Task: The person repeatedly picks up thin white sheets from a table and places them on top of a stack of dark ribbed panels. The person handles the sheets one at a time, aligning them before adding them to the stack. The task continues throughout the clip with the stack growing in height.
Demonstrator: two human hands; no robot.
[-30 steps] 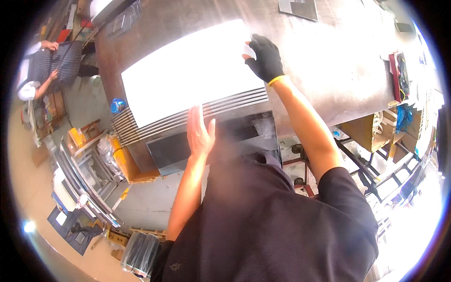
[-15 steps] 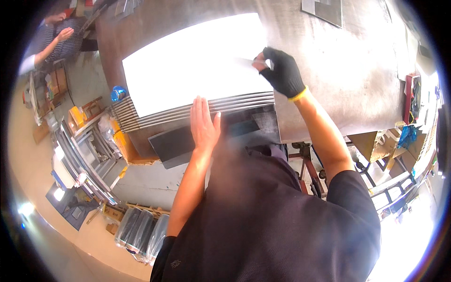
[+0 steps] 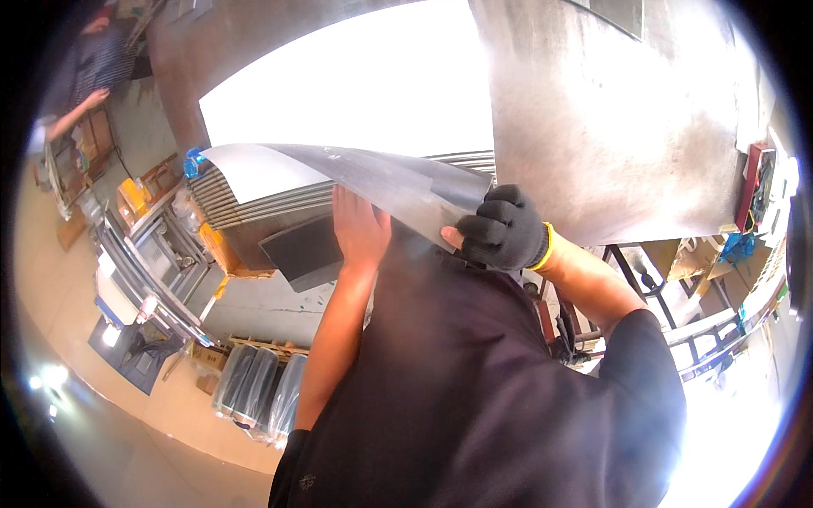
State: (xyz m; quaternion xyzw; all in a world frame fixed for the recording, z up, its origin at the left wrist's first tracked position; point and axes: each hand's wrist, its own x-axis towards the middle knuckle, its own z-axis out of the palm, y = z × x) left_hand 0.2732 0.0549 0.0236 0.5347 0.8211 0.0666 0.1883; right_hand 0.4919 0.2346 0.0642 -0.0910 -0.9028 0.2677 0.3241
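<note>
Your right hand [image 3: 501, 230], in the black glove w/ yellow cuff, is closed on the near right corner of the thin metal sheet [image 3: 364, 173], fingers curled over the edge, thumb under. Your left hand [image 3: 360, 229] is bare and sits under/behind the sheet's near edge, palm up against it – looks like it's propping, not pinching; can't tell if the fingers wrap over, the sheet hides them. The sheet is lifted off the stack of sheets [image 3: 254, 199] and bowed: its long axis runs left-right across you, far left corner up and away toward the left, right end low at the glove. So the sheet lies mostly to the left of both hands and ahead of you; the right hand has the only firm grip and is at one extreme end, the left is nearer the middle. The stack sits on the grey tabletop [image 3: 610, 127], its ribbed edge facing you, just below and touching nothing of the lifted corner as far as I can see. Another person's arm [image 3: 72, 114] shows far upper left, well apart
</note>
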